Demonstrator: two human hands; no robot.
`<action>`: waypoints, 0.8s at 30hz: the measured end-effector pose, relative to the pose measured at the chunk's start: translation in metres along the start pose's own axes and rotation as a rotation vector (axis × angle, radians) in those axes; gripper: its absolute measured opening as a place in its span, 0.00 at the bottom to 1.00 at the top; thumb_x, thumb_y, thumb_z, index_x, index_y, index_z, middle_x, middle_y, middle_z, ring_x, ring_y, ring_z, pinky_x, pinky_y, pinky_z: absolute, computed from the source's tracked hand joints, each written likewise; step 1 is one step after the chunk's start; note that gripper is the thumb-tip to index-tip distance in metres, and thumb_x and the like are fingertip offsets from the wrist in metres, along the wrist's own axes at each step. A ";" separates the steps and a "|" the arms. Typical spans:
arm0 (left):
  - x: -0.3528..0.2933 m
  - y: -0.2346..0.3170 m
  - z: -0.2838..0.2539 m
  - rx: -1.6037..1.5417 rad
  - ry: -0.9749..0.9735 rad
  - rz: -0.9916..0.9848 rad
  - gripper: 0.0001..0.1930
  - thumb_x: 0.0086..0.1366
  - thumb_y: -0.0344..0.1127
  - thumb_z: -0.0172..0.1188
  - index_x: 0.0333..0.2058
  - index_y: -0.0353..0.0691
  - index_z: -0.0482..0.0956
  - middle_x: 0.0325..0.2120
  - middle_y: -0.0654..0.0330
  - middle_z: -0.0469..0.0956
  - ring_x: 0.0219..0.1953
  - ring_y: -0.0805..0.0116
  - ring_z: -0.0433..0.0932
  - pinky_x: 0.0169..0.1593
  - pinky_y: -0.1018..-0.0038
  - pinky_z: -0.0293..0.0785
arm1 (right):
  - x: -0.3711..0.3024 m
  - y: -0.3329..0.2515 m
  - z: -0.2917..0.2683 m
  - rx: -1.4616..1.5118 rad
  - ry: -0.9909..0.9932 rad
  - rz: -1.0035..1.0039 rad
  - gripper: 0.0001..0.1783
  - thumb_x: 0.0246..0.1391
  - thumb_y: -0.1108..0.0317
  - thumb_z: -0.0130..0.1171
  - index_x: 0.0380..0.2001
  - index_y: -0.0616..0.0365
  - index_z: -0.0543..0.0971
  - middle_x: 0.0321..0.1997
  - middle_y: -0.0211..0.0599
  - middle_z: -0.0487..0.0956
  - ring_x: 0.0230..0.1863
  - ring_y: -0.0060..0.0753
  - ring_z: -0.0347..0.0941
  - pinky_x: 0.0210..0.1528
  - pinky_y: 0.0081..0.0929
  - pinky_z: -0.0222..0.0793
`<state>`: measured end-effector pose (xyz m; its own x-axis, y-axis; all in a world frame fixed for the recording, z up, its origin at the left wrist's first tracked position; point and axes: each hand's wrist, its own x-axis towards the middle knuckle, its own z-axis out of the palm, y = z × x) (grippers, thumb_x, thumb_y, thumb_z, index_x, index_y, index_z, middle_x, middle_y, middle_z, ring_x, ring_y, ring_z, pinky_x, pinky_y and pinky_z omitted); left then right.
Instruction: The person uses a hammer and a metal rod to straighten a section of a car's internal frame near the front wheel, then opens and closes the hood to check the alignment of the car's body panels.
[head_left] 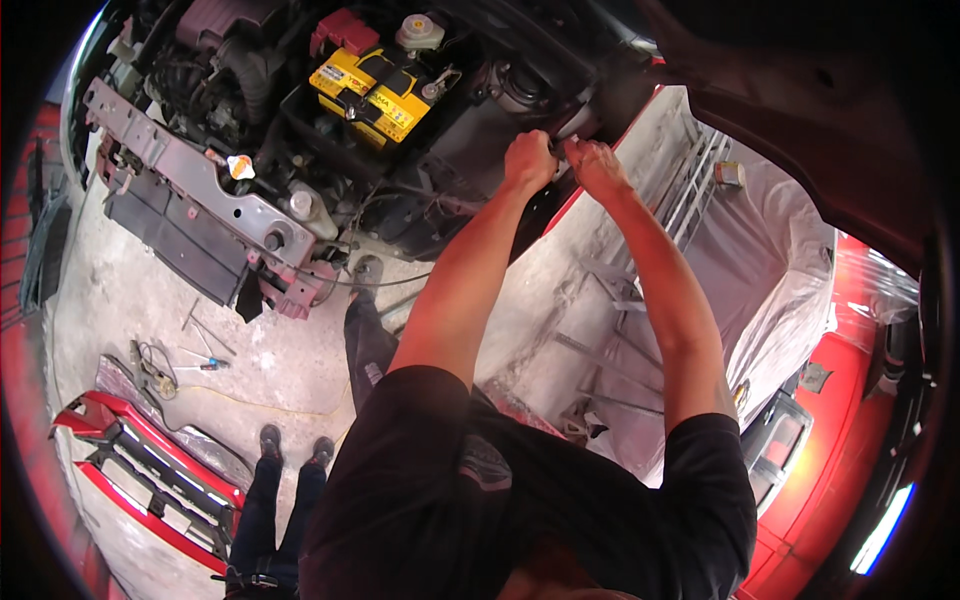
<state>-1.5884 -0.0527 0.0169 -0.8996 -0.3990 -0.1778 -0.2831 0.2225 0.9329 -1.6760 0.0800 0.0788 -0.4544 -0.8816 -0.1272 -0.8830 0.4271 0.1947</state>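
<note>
Both my arms reach forward to the inner edge of a red fender [568,213] beside an open engine bay. My left hand [530,161] is closed in a fist over the dark rim of the bay. Close beside it, my right hand [597,168] has its fingers bent and pressed together at the fender edge. A small dark piece shows between the two hands, too hidden to name. To the left of my hands sits a yellow car battery [372,95], with a red plastic cover [343,34] and a white reservoir with a yellow cap [419,31] behind it.
A grey radiator crossmember [190,165] spans the car's bare front. A red bumper [150,480] and tools [208,362] lie on the floor at left. Another person's legs [262,510] stand nearby. Plastic sheeting [765,230] covers something at right. The raised hood [800,110] hangs above right.
</note>
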 end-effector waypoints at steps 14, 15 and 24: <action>-0.005 -0.001 -0.002 0.055 0.006 0.045 0.11 0.54 0.34 0.66 0.36 0.37 0.86 0.37 0.43 0.84 0.45 0.43 0.83 0.49 0.53 0.79 | -0.002 -0.012 -0.014 0.268 -0.004 0.311 0.11 0.55 0.69 0.63 0.40 0.61 0.79 0.32 0.54 0.82 0.36 0.61 0.80 0.37 0.47 0.75; -0.005 -0.001 -0.003 0.054 0.007 0.047 0.11 0.54 0.34 0.66 0.36 0.37 0.86 0.37 0.43 0.84 0.45 0.43 0.83 0.49 0.53 0.79 | -0.007 -0.013 -0.019 0.302 0.016 0.263 0.11 0.55 0.69 0.63 0.40 0.61 0.79 0.32 0.54 0.82 0.36 0.61 0.80 0.37 0.47 0.75; -0.004 0.005 0.000 0.187 -0.031 0.074 0.12 0.60 0.40 0.67 0.40 0.42 0.85 0.40 0.47 0.84 0.46 0.46 0.83 0.49 0.55 0.79 | -0.167 -0.099 -0.009 1.049 0.231 0.756 0.19 0.61 0.66 0.58 0.53 0.63 0.80 0.30 0.39 0.84 0.26 0.26 0.79 0.29 0.27 0.73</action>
<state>-1.5861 -0.0493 0.0224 -0.9292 -0.3485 -0.1227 -0.2697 0.4129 0.8699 -1.5115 0.1825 0.0897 -0.9359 -0.3268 -0.1318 -0.1394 0.6868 -0.7133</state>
